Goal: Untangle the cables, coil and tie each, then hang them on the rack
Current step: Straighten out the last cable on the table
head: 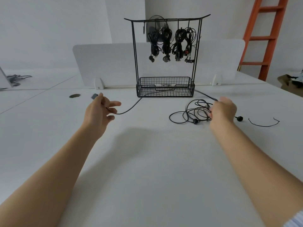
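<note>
Left grip (98, 112) pinches the cable (129, 109) by its plug at 10 o'clock. Right grip (223, 110) is on the tangle (196, 110) at 2, closure unclear. Best to draw slack slowly, clear of the rack (134, 46).

Our arms are bare all the way back from each grip. The left forearm (65, 161) behind the left grip (100, 112) is uncovered along its whole visible length. So is the right forearm (254, 158) behind the right grip (223, 110), which shows blurred. Far behind the right grip, at the elbow end, we wear a sleeve (295, 218) of pale, whitish-blue fabric with fine ribbed stripes. Only its corner is visible.
</note>
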Available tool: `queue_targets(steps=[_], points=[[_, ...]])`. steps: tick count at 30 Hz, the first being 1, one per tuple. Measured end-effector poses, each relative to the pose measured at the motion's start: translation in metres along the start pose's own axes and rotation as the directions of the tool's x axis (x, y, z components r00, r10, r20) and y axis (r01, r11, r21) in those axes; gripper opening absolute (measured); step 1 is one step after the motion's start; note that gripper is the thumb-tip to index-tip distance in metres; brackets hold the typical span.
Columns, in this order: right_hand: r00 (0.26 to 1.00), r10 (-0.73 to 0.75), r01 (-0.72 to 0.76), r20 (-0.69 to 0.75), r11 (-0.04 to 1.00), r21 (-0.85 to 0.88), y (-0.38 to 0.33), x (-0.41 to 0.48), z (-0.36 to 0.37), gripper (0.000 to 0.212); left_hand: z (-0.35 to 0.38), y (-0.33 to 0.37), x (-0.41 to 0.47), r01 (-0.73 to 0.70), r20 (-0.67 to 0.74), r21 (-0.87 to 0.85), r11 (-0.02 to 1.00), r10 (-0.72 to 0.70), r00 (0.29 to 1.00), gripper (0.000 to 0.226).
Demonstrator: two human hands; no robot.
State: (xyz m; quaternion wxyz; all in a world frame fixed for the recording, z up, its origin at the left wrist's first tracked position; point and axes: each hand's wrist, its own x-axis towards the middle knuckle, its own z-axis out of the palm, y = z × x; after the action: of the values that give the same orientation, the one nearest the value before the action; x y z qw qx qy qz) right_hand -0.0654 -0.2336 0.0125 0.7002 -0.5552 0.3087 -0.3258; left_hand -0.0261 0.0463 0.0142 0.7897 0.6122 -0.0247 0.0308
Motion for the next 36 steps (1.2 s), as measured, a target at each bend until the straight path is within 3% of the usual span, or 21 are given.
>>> queue_targets(steps=[2, 4, 7, 10, 12, 17, 22, 25, 27, 29, 31, 32, 34, 36], points=[[0.982, -0.185, 0.169, -0.037, 0.949, -0.267, 0.0, 0.005, -0.001, 0.058, 0.004, 0.0, -0.002, 0.018, 0.015, -0.023, 1.0, -0.017, 1.0, 0.043], [0.894, -0.439, 0.436, 0.094, 0.801, -0.41, 0.002, -0.014, 0.006, 0.056, 0.011, 0.0, -0.007, 0.032, 0.078, -0.093, 0.995, -0.024, 0.997, 0.04], [0.629, -0.691, 0.777, 0.356, 0.568, -0.27, 0.011, -0.059, 0.022, 0.044, 0.023, -0.001, -0.016, 0.014, 0.178, -0.096, 0.995, 0.003, 0.984, 0.037], [0.347, -0.803, 0.931, 0.485, 0.357, -0.076, 0.02, -0.091, 0.032, 0.042, 0.031, -0.003, -0.024, -0.055, 0.262, -0.008, 0.998, 0.055, 0.964, 0.039], [0.267, -0.769, 0.955, 0.581, 0.294, -0.048, 0.029, -0.101, 0.035, 0.046, 0.034, -0.004, -0.028, -0.071, 0.317, 0.028, 0.997, 0.059, 0.947, 0.04], [0.378, -0.447, 0.855, 0.811, 0.505, -0.12, 0.043, -0.092, 0.029, 0.037, 0.036, -0.005, -0.031, -0.078, 0.344, 0.033, 0.996, 0.062, 0.937, 0.039], [0.445, -0.438, 0.811, 0.781, 0.568, -0.144, 0.045, -0.096, 0.03, 0.036, 0.038, -0.008, -0.032, -0.097, 0.345, 0.166, 0.981, 0.034, 0.938, 0.032], [0.499, -0.484, 0.807, 0.719, 0.563, -0.18, 0.042, -0.098, 0.032, 0.014, 0.04, -0.01, -0.034, -0.11, 0.364, 0.259, 0.96, 0.008, 0.931, 0.03], [0.569, -0.448, 0.743, 0.69, 0.639, -0.197, 0.04, -0.096, 0.032, 0.008, 0.041, -0.011, -0.035, -0.104, 0.369, 0.306, 0.947, -0.017, 0.929, 0.032], [0.706, -0.343, 0.572, 0.62, 0.792, -0.213, 0.034, -0.092, 0.032, 0.013, 0.041, -0.01, -0.035, -0.096, 0.366, 0.316, 0.944, -0.028, 0.93, 0.032], [0.854, -0.166, 0.241, 0.494, 0.966, -0.092, 0.026, -0.083, 0.034, 0.02, 0.038, -0.006, -0.032, -0.133, 0.373, 0.302, 0.944, 0.011, 0.928, 0.029], [0.896, -0.045, 0.041, 0.442, 0.999, 0.019, 0.021, -0.077, 0.034, 0.022, 0.036, -0.004, -0.03, -0.163, 0.389, 0.301, 0.94, 0.035, 0.92, 0.029], [0.913, 0.144, -0.239, 0.381, 0.947, 0.215, 0.011, -0.062, 0.03, 0.026, 0.028, 0.001, -0.027, -0.206, 0.469, 0.262, 0.943, 0.062, 0.881, 0.028], [0.922, 0.21, -0.317, 0.325, 0.892, 0.323, 0.004, -0.048, 0.023, 0.025, 0.021, 0.005, -0.027, -0.247, 0.592, 0.187, 0.951, 0.091, 0.801, 0.027]])
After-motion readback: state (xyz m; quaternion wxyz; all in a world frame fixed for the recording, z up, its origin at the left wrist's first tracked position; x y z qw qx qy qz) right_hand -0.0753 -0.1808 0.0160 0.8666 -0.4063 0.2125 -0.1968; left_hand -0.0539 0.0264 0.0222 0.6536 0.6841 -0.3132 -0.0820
